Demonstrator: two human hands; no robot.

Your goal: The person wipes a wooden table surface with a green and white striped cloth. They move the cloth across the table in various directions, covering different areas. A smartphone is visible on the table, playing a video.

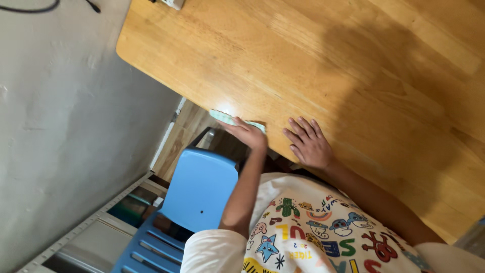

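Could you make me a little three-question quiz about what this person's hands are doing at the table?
1. True or false: the right hand lies flat on the wooden table, holding nothing.
2. What does the left hand press at the table's edge? A) a pale green cloth B) a metal spoon C) a red cup
3. What blue piece of furniture stands beside the person, below the table's edge?

Key
1. True: palm down, fingers spread, nothing in it.
2. A: the pale green cloth lies under the fingers at the edge.
3. A blue plastic chair.
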